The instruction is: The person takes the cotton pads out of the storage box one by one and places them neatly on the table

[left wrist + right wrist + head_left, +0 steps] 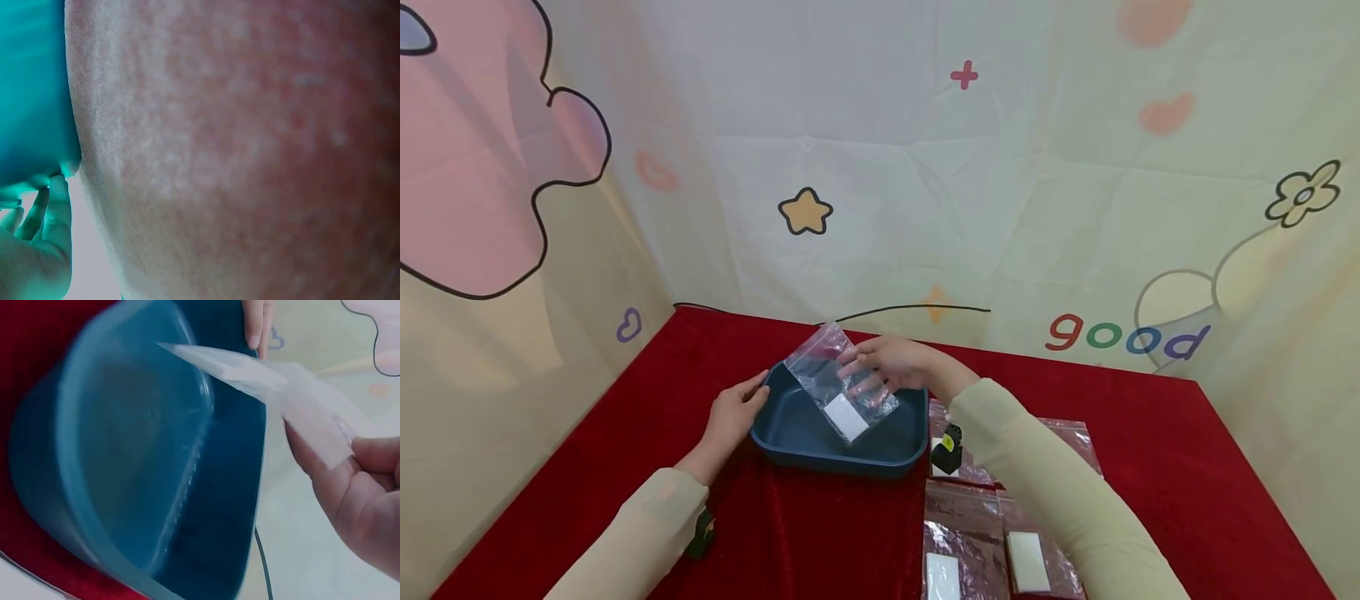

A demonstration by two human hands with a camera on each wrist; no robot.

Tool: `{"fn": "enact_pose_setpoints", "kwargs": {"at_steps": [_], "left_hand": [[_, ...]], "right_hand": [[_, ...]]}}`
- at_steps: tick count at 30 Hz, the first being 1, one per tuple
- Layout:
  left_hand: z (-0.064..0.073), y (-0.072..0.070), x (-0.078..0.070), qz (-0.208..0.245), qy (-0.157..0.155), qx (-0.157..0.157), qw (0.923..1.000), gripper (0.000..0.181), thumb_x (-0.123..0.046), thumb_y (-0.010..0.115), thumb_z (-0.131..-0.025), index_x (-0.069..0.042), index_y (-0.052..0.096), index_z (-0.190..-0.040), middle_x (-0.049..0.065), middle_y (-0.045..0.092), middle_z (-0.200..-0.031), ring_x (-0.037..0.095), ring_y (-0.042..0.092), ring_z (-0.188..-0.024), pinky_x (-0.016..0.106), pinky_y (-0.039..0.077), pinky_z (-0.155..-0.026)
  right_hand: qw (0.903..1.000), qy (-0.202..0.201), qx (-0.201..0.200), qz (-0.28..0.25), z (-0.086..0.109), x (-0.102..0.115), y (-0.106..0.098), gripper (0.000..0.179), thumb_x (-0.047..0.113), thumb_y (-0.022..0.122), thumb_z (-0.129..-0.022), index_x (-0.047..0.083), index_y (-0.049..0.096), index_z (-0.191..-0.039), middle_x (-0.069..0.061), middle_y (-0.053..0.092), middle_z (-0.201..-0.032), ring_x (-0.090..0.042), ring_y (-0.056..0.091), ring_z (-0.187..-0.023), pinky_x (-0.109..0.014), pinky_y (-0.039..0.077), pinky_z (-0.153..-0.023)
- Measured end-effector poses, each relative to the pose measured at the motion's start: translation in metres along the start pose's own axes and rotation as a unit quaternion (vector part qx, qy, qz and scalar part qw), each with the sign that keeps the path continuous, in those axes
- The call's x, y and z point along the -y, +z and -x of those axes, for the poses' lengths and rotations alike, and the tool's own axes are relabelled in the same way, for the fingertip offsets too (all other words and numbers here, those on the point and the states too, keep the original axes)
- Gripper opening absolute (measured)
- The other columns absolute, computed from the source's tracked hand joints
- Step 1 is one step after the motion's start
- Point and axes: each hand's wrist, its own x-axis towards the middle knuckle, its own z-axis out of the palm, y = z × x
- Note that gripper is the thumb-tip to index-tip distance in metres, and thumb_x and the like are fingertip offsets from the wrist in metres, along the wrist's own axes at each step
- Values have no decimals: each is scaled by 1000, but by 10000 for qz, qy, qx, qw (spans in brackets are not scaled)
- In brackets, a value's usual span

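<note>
At the left end of a blue rectangular basin, my left hand grips the rim. My right hand pinches a clear zip bag above the basin, thumb against fingers in the right wrist view. Inside the tilted bag, a white rectangular piece lies at the lower end. The right wrist view shows the bag edge-on over the basin wall. Blurred skin fills most of the left wrist view, beside the basin's side.
Several more clear bags with white pieces lie on the red cloth right of the basin, partly under my right forearm. A printed curtain hangs behind the table and along its sides. Small dark devices sit at both wrists.
</note>
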Motion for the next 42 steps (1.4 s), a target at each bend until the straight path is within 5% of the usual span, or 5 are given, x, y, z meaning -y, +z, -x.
{"fn": "enact_pose_setpoints", "kwargs": {"at_steps": [11,24,34,42], "left_hand": [[2,0,-2,18,-120,27,9999,49,-20,48,-108,-5,43,-155,25,53,-151,40,54,-138,54,47,-114],[0,0,0,59,-88,46,9999,49,-20,48,-108,-5,44,-154,24,52,-152,41,52,-140,54,46,-114],[3,1,3,34,-101,79,9999,49,-20,48,-108,-6,44,-154,23,49,-155,40,48,-143,54,44,-116],[1,0,0,91,-122,111,9998,50,-21,48,-108,-6,43,-155,24,51,-153,40,50,-141,54,46,-115]], "right_hand": [[9930,-465,-642,-873,25,-20,9,41,17,41,-111,10,50,-151,-17,58,-149,-24,75,-112,-29,64,-75],[9777,-1010,-493,-1777,73,-57,16,49,19,38,-111,6,36,-158,-22,51,-155,-15,75,-110,-38,60,-95],[9747,-1103,-776,-1781,110,-106,23,42,17,42,-110,2,51,-148,6,72,-129,-3,69,-102,-14,54,-73],[9658,-945,-775,-2288,142,-139,25,41,21,45,-110,7,53,-148,9,72,-119,-5,71,-104,-24,62,-86]]}}
